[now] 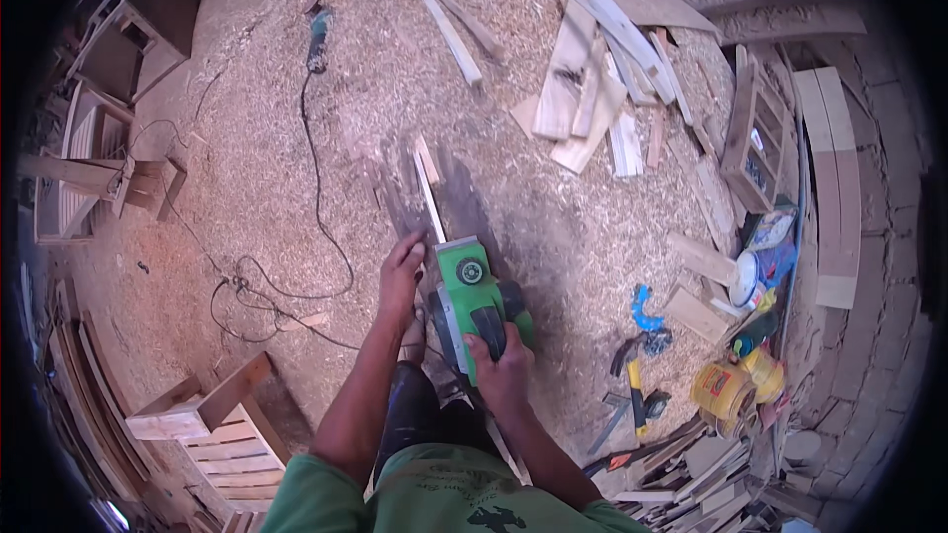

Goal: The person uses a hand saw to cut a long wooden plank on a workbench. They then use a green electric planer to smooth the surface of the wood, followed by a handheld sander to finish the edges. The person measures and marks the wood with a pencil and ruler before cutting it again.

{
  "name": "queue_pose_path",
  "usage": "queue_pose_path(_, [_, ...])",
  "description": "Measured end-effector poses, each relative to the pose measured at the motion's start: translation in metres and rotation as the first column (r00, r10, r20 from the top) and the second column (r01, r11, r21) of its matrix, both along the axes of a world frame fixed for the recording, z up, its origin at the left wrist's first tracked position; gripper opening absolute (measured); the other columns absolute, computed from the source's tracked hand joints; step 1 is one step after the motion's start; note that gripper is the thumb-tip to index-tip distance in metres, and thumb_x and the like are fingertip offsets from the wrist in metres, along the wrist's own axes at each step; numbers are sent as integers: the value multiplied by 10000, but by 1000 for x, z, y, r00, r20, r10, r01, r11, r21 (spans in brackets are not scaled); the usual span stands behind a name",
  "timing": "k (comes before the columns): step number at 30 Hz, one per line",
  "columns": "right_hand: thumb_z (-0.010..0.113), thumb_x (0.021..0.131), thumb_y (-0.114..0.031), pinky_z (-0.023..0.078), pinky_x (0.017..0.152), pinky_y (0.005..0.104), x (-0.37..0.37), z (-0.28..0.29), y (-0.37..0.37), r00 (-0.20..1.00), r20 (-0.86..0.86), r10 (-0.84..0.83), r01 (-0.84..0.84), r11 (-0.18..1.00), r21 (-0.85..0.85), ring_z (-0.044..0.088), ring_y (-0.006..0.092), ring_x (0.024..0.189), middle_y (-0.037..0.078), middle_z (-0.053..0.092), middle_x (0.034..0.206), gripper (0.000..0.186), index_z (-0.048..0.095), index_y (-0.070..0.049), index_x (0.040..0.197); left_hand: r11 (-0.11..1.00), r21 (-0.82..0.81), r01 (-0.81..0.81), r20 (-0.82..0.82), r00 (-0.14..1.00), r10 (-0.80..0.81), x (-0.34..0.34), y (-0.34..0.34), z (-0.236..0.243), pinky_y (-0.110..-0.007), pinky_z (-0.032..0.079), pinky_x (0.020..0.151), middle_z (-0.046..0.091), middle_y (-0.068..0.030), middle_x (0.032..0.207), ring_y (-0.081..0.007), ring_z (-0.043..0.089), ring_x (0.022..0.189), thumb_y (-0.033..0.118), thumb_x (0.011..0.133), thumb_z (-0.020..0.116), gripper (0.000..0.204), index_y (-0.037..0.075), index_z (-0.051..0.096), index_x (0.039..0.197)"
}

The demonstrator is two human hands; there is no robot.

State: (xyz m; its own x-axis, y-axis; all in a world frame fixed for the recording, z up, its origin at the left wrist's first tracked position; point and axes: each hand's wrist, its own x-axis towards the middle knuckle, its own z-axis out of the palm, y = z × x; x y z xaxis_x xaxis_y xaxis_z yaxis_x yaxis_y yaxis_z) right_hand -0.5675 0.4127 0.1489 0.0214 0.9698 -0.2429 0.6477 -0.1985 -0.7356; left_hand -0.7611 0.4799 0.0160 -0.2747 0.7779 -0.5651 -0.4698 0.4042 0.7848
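My right hand (502, 367) is wrapped round the black handle of a green electric planer (467, 291), which has a round knob on its front. A narrow pale wood strip (431, 199) runs out from the planer's front, pointing away from me. Just left of the strip and the planer's front edge, my left hand (402, 274) has its fingers curled together; what they hold, if anything, is hidden. A short wood offcut (427, 160) lies against the strip's far end. The planer hides the near part of the strip.
Wood shavings cover the floor. A corded power tool (317, 39) lies at far left, its black cable (318, 188) looping toward me. Loose boards (583, 89) are heaped at far right. A hammer (636, 395) and yellow containers (724, 390) sit at right, a slatted wooden piece (232, 449) near left.
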Motion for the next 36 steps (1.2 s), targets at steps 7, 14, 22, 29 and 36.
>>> queue_pose_path(7, [802, 993, -434, 580, 788, 512, -65, 11, 101, 999, -23, 23, -23, 1000, 16, 760, 445, 850, 251, 759, 924, 482, 691, 14, 1134, 964, -257, -67, 63, 994, 86, -36, -75, -12, -485, 457, 1114, 655, -35, 1435, -242, 580, 1307, 310, 1092, 633, 444, 136, 657, 1500])
queue_pose_path(14, [750, 1008, -552, 567, 722, 562, -141, -11, 214, 997, 30, 75, -80, 975, 210, 737, 518, 835, 319, 722, 862, 617, 659, 55, 1064, 900, -435, -43, -99, 995, 0, -47, -171, -47, -395, 497, 977, 705, 5, 1141, -154, 597, 1044, 319, 1063, 696, 373, 121, 740, 1376])
queue_pose_path(22, [758, 995, -577, 573, 788, 562, -90, -14, 200, 982, -186, -29, 56, 989, 138, 740, 519, 900, 319, 738, 926, 654, 691, 60, 1121, 990, -139, 12, -513, 855, -82, -8, -105, -6, -383, 524, 846, 727, -102, 984, -221, 664, 913, 155, 1052, 671, 189, -8, 740, 1119])
queue_pose_path(29, [763, 1020, -508, 511, 606, 387, 66, -23, 139, 942, -166, -291, 308, 947, 86, 654, 225, 688, 92, 681, 804, 512, 714, -22, 1172, 955, -134, 265, -836, 487, -253, 41, -11, 32, -502, 538, 785, 725, -199, 911, -413, 700, 861, 455, 1014, 734, 422, 37, 677, 1023])
queue_pose_path(36, [665, 1082, -522, 499, 614, 398, 160, -67, 166, 874, -80, -479, 465, 777, 425, 626, 229, 690, 90, 665, 831, 516, 676, -17, 1189, 888, -402, 222, -800, 387, -459, 78, 1, 65, -613, 555, 880, 761, -247, 1039, -477, 742, 990, 476, 971, 643, 480, 42, 654, 1177])
